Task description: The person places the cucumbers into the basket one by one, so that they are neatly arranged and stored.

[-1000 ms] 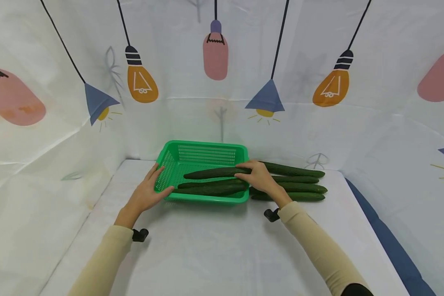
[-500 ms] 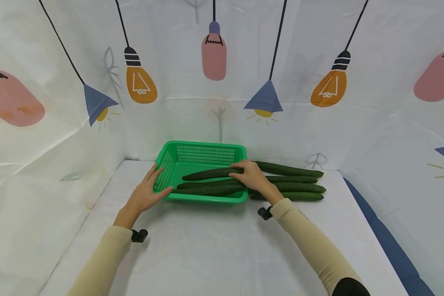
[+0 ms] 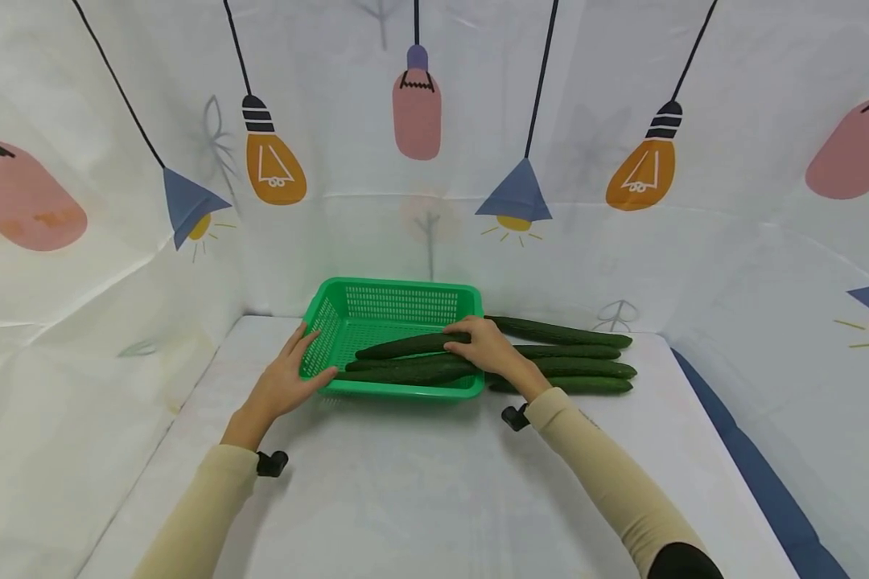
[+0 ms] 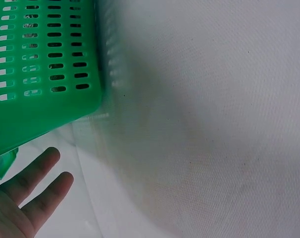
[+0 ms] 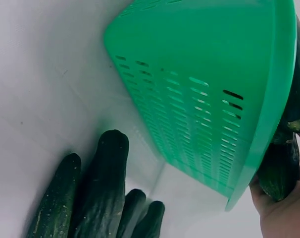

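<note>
A green plastic basket (image 3: 405, 283) stands at the back of the white table. My right hand (image 3: 488, 347) grips one cucumber (image 3: 398, 347) near its right end, over the basket's right rim. In the right wrist view, the end of the held cucumber (image 5: 279, 173) shows against my palm. Two more cucumbers (image 3: 398, 373) lie along the near side of the basket, partly behind that hand. My left hand (image 3: 282, 388) rests at the basket's left front corner, thumb by the near rim. In the left wrist view, its two visible fingers (image 4: 33, 173) are straight and spread.
Several cucumbers (image 3: 572, 331) lie side by side on the table right of the basket, their left ends close to its wall. A white printed cloth (image 3: 434, 233) hangs directly behind the table. Blue fabric (image 3: 753, 458) shows beyond the right table edge.
My right hand has shifted slightly left with the cucumber, whose far end now sits a little lower in the basket. The left hand stays at the same corner.
</note>
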### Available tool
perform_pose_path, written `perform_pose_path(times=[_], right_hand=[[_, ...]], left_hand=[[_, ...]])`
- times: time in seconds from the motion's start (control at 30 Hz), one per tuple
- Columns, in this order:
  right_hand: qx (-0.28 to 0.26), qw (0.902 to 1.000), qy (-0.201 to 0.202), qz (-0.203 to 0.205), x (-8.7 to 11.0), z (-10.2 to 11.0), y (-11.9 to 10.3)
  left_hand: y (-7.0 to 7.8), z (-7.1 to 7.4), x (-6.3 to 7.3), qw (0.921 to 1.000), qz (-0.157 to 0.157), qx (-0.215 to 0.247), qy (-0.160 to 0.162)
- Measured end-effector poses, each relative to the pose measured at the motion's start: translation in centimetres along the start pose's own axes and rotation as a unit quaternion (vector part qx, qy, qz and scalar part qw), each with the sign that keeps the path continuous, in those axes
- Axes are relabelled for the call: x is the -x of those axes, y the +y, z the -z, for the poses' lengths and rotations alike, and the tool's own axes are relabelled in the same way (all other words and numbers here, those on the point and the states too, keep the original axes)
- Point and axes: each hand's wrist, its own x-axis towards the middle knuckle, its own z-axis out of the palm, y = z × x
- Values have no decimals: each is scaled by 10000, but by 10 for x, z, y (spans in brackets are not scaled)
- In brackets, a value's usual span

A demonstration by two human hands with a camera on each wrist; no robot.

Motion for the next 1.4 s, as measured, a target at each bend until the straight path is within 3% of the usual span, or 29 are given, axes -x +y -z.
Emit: perform_pose_path(times=[0.47, 0.73, 0.97, 1.4], right_hand=[[-58, 9975, -682, -194, -3, 11, -3], [-81, 9981, -542, -266, -5, 9, -3], [72, 9995, -316, 31, -4, 9, 0], [227, 9997, -107, -3, -2, 10, 4]], left_hand=[[-2, -2, 2, 10000, -18, 22, 0], [-2, 0, 0, 10000, -60, 54, 41], [-1, 0, -1, 10000, -52, 45, 37], [-1, -1, -1, 10000, -45, 58, 14]])
